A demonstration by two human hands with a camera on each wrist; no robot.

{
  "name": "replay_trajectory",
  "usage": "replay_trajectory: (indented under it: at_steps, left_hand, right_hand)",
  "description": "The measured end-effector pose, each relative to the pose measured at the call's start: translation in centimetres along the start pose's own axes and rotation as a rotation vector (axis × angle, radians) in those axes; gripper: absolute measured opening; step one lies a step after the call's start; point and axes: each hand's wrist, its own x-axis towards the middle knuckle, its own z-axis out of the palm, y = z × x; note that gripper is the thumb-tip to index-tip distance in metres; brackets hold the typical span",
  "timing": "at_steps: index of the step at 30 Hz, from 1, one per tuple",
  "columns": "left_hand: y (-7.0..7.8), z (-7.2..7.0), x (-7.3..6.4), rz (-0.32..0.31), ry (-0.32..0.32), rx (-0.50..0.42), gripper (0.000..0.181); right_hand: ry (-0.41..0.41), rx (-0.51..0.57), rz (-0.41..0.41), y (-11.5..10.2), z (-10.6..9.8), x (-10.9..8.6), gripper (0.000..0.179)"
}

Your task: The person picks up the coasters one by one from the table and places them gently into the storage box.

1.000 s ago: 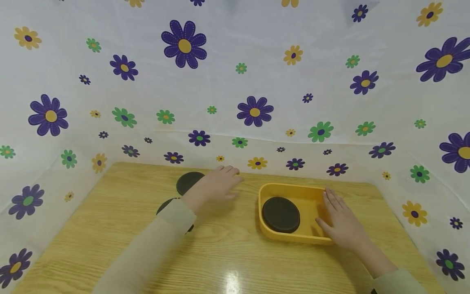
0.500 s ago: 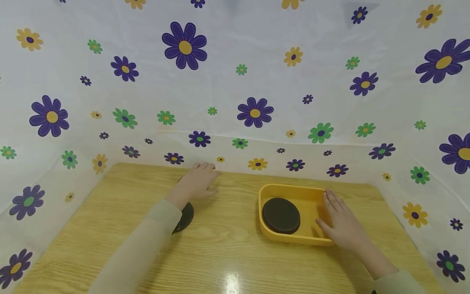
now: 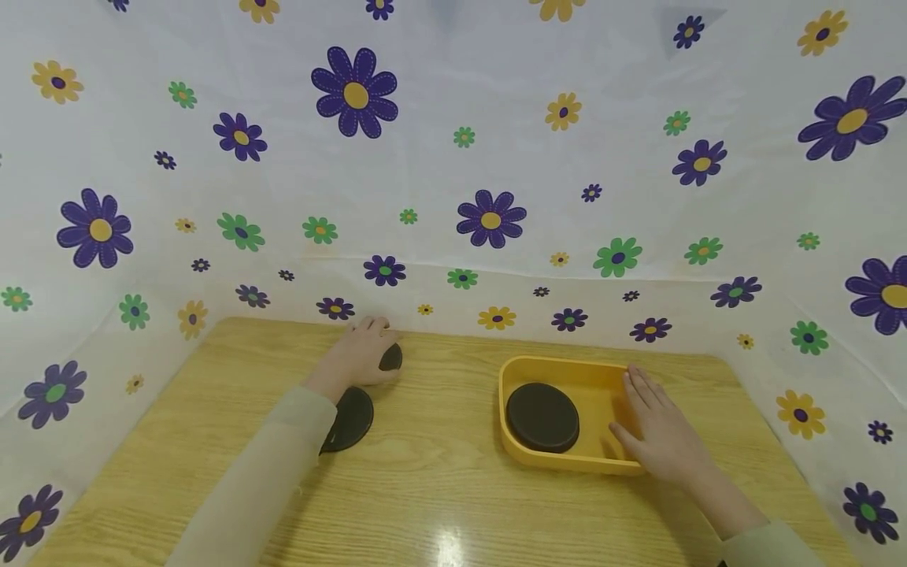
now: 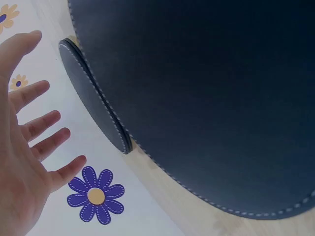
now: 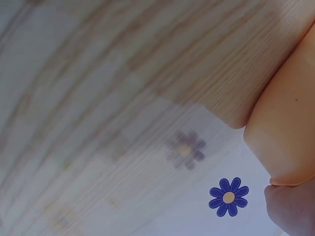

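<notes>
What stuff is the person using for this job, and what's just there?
Seems part of the job:
left hand, by the far black disc
near black disc, on the table
third black disc, inside the yellow tray
right hand, touching the tray

Probably just there:
the table underneath
flowery cloth around it

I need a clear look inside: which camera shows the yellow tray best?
The head view: it shows the yellow tray from above, nearly whole, with a black disc inside and the right hand covering part of one end. The right wrist view catches only part of its outside; the left wrist view, none of it.
</notes>
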Motion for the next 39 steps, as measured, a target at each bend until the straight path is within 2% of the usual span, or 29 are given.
replay_trajectory:
  at_steps: [10, 13, 25, 31, 39]
  left_hand:
    - [-0.6, 0.6, -0.4, -0.029, -0.059, -0.011, 0.076]
    - [-0.8, 1.0, -0.5, -0.050, -0.071, -0.039, 0.077]
    - [-1.5, 1.9, -0.4, -0.078, -0.088, -0.074, 0.081]
    - [-1.7, 1.9, -0.5, -0.083, -0.083, -0.096, 0.082]
    - [-1.8, 2.1, -0.4, -0.073, -0.079, -0.110, 0.082]
  right_hand:
    - [0.001, 0.007, 0.006, -0.2, -0.1, -0.1, 0.082]
    - [-0.002, -0.001, 0.010, -0.3, -0.2, -0.1, 0.082]
    - [0.009, -0.002, 0.003, -0.4, -0.2, -0.1, 0.082]
    - [0.029, -0.009, -0.010, -0.3, 0.0, -0.1, 0.082]
    - [0.002, 0.004, 0.007, -0.1, -0.1, 0.0, 0.082]
